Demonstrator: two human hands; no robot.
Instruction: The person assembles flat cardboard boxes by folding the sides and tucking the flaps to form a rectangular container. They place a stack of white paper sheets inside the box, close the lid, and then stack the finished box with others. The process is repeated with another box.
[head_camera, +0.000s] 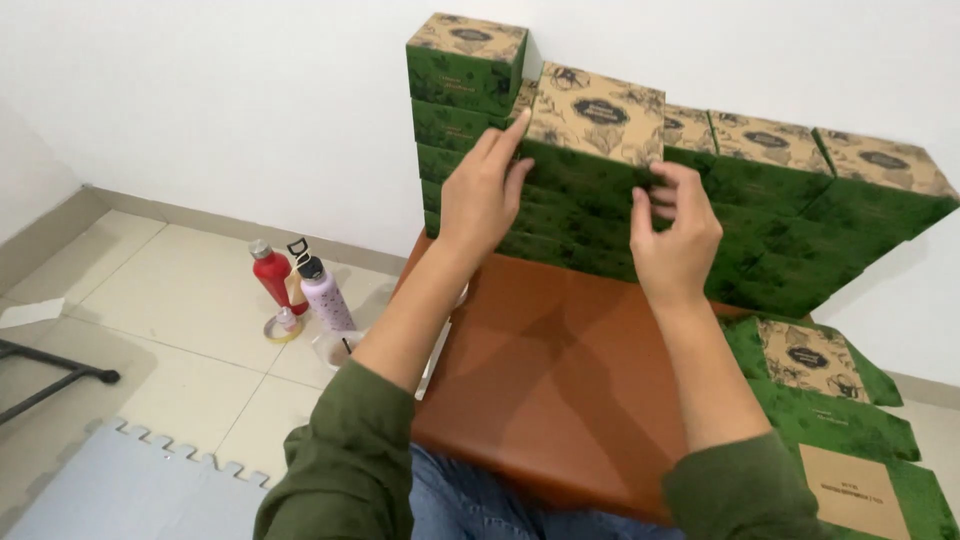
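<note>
While both hands grip it, a green-and-tan box (590, 140) sits at the far edge of the brown worktop (560, 370), on top of a stack of like boxes against the white wall. Left hand (483, 195) lies flat on the box's left end, fingers stretched up w/ tips at the top left corner, open and pressing rather than curled round. Right hand (675, 235) is at the box's right end, fingers bent in on the green front face near the right corner, a partial pinch; can't tell how much the thumb wraps behind.

Box lies straight ahead of the hands, far side of the worktop, long axis running left-right, parallel to the wall. Each hand covers one end, so neither is clearly nearer; left reaches a bit higher, right sits lower.

To the left, touching or just beside it, a taller column of boxes (465, 90) rises one box higher. To the right, a row of boxes (800, 190) runs along the wall at approx the same height. Near right, flat unfolded box blanks (830, 400) lie beside the worktop.

On the tiled floor at left: red bottle (272, 275), pale purple bottle (322, 295), close together; grey foam mat (130, 490) nearer.
</note>
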